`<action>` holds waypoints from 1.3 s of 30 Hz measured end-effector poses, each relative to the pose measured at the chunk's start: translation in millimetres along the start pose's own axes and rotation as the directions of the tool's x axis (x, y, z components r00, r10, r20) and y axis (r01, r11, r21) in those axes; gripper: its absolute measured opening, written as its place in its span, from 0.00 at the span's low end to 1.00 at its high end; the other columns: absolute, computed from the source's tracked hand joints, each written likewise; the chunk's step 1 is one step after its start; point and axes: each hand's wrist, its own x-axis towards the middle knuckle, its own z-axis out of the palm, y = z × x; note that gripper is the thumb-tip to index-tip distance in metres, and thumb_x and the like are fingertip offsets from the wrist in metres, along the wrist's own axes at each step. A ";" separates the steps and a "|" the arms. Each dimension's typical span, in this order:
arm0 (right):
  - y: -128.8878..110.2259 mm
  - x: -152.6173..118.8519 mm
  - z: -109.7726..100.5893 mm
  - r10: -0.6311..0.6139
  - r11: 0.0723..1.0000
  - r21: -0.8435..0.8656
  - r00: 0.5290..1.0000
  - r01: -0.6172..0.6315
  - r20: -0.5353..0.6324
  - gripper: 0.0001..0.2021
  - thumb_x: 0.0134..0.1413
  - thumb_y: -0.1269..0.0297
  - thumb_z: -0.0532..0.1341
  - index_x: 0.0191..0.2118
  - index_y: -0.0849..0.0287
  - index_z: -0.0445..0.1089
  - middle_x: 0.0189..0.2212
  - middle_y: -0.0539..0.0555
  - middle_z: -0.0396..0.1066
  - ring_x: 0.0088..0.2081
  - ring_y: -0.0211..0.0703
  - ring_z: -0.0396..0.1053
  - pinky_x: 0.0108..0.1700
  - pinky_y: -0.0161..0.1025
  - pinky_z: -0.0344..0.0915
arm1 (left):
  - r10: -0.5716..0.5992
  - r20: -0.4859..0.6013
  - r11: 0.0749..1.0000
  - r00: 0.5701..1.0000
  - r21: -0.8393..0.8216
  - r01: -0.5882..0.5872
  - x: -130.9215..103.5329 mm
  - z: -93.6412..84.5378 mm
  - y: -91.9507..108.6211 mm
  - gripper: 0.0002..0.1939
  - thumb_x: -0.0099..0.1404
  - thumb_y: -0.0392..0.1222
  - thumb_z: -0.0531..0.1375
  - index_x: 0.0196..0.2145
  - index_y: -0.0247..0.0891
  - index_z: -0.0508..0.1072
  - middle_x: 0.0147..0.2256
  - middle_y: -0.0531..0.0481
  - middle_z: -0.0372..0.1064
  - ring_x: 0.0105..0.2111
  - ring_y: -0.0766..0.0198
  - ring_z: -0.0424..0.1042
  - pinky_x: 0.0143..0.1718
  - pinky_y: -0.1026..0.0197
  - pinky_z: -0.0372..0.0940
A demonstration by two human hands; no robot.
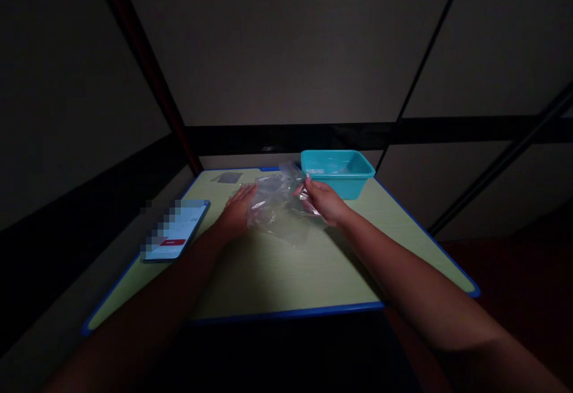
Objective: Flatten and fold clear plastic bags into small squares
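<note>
A crumpled clear plastic bag [273,202] lies over the middle of the table, its upper right part lifted a little. My right hand [326,202] is closed on the bag's right side, thumb on top, in front of the turquoise bin. At the bag's left edge, my left hand [239,209] rests with its fingers stretched out and apart, touching or right beside the plastic. The exact contact under the left palm is hidden.
A turquoise plastic bin [353,185] with something clear inside stands at the back right of the blue-edged table [277,279]. On the left lies a tablet or phone [179,232] with its screen lit. A flat greyish piece [230,177] lies at the back left. Dark panels rise behind.
</note>
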 end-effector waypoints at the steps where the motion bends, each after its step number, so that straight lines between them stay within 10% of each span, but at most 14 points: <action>1: -0.1 -1.0 -0.6 0.046 0.999 0.024 0.997 -0.048 0.065 0.32 0.49 0.32 0.50 0.28 0.60 0.68 0.11 0.44 0.54 0.13 0.32 0.47 0.17 0.32 0.44 | -0.033 -0.072 0.986 0.997 -0.164 0.020 1.1 -2.8 2.8 0.36 0.62 0.56 0.55 0.64 0.40 0.53 0.64 0.39 0.48 0.64 0.44 0.45 0.61 0.42 0.44; 5: 2.3 -2.3 -4.1 0.085 0.981 0.151 0.968 -0.123 0.236 0.35 0.44 0.27 0.48 0.34 0.58 0.68 0.12 0.43 0.53 0.13 0.32 0.46 0.16 0.32 0.44 | -0.148 0.017 0.586 0.989 -0.804 0.102 -0.4 -16.6 19.4 0.37 0.66 0.64 0.43 0.65 0.40 0.49 0.52 0.35 0.67 0.47 0.49 0.71 0.47 0.47 0.64; 10: 11.4 -2.3 -4.1 0.118 0.991 -0.087 0.961 -0.099 0.250 0.26 0.34 0.40 0.67 0.28 0.60 0.66 0.12 0.41 0.56 0.14 0.29 0.47 0.16 0.30 0.41 | -0.057 0.382 0.217 0.922 -0.897 0.385 -6.0 -23.9 31.5 0.40 0.63 0.69 0.40 0.59 0.35 0.59 0.44 0.34 0.71 0.35 0.51 0.75 0.33 0.52 0.68; 18: 14.7 -7.8 4.0 0.110 0.980 -0.194 0.921 -0.039 0.374 0.21 0.43 0.46 0.65 0.22 0.61 0.62 0.14 0.42 0.57 0.16 0.28 0.49 0.18 0.30 0.43 | -0.098 0.418 0.372 0.903 -0.826 0.423 -12.3 0.8 29.4 0.20 0.55 0.44 0.66 0.44 0.36 0.70 0.35 0.45 0.73 0.30 0.63 0.74 0.32 0.62 0.67; 27: 9.4 -2.0 -12.4 0.170 0.985 -0.087 0.855 -0.146 0.491 0.23 0.41 0.44 0.66 0.30 0.63 0.70 0.15 0.43 0.60 0.15 0.29 0.51 0.16 0.29 0.46 | -0.263 -0.050 0.345 0.964 -0.938 0.046 1.9 -2.5 20.0 0.08 0.53 0.40 0.65 0.27 0.35 0.71 0.27 0.49 0.73 0.29 0.63 0.73 0.32 0.62 0.69; 35: 12.1 -0.9 -8.2 0.127 0.987 0.057 0.940 -0.153 0.317 0.18 0.37 0.52 0.70 0.27 0.59 0.65 0.26 0.50 0.73 0.28 0.37 0.71 0.29 0.32 0.66 | -0.404 -0.170 0.399 0.899 -0.917 0.006 4.3 -5.9 22.7 0.09 0.56 0.42 0.64 0.27 0.34 0.70 0.26 0.49 0.72 0.24 0.66 0.72 0.26 0.66 0.67; 39: 11.8 1.0 -7.2 0.210 0.962 -0.194 0.975 -0.194 0.067 0.15 0.48 0.54 0.64 0.28 0.57 0.59 0.19 0.47 0.69 0.20 0.36 0.68 0.22 0.33 0.65 | -0.414 -0.230 0.523 0.881 -0.852 0.022 3.4 -8.0 22.9 0.06 0.56 0.39 0.63 0.27 0.34 0.70 0.24 0.51 0.70 0.21 0.69 0.68 0.24 0.66 0.64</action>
